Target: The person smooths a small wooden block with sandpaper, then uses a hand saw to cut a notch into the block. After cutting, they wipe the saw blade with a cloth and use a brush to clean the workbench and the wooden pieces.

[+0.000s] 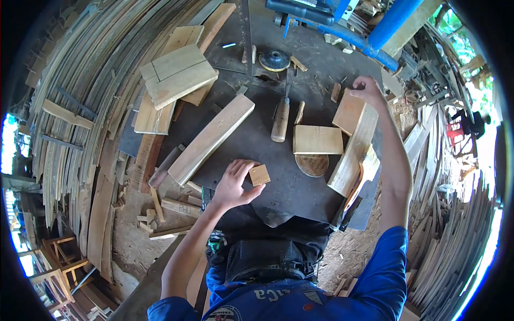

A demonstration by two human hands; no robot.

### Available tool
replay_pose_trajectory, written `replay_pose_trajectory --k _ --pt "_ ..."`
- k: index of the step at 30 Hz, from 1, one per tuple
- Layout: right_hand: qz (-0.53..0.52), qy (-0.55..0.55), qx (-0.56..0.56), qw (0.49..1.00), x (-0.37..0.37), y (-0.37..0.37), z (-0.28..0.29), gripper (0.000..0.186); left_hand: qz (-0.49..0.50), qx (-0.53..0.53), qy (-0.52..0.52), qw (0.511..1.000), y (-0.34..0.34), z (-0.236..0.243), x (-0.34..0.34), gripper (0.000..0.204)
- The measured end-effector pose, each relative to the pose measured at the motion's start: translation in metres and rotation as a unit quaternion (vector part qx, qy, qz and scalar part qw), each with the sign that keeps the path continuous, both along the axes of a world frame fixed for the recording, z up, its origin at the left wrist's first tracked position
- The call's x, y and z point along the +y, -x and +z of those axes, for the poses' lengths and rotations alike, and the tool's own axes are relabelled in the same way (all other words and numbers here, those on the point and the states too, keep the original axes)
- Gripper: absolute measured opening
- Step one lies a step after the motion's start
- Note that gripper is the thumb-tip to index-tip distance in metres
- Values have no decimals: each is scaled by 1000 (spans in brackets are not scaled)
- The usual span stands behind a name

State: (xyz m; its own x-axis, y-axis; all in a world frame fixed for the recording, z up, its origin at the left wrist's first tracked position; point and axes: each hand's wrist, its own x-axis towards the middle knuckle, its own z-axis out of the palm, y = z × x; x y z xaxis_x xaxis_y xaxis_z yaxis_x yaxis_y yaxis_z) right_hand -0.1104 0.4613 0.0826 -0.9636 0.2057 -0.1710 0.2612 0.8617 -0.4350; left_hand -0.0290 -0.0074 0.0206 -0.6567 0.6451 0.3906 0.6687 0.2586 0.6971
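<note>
A small square wooden block [259,175] is held between the fingers and thumb of my left hand [235,184], low over the dark work table [270,206] at its near edge. My right hand [368,89] is at the table's far right, just by the far end of a flat reddish-brown wooden block [348,111]. Its fingers curve apart from the thumb, and nothing shows between them. Beside that block, a long pale timber piece [353,150] runs toward me. Left of it, a rectangular wood block [318,140] rests partly over a rounded wooden piece [312,165].
A wood-handled tool [280,120] lies mid-table, with a dark round disc [274,60] beyond it. A thick beam [211,139] lies diagonally on the left, near stacked boards [179,75]. Blue metal framework [369,45] stands at the far right. Long timber strips [69,128] line the left side.
</note>
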Motion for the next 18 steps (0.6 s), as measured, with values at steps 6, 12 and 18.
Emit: replay_pose_trajectory --k 6,12,18 --pt "-63 -77 -101 990 -37 -5 -20 103 4 3 19 1000 -1 -3 -4 43" --pt "-92 -72 -109 987 -43 -11 -14 111 4 10 22 1000 0 0 -3 41" --pt "-32 -68 38 996 -79 -41 48 67 7 4 28 1000 -2 0 -4 42"
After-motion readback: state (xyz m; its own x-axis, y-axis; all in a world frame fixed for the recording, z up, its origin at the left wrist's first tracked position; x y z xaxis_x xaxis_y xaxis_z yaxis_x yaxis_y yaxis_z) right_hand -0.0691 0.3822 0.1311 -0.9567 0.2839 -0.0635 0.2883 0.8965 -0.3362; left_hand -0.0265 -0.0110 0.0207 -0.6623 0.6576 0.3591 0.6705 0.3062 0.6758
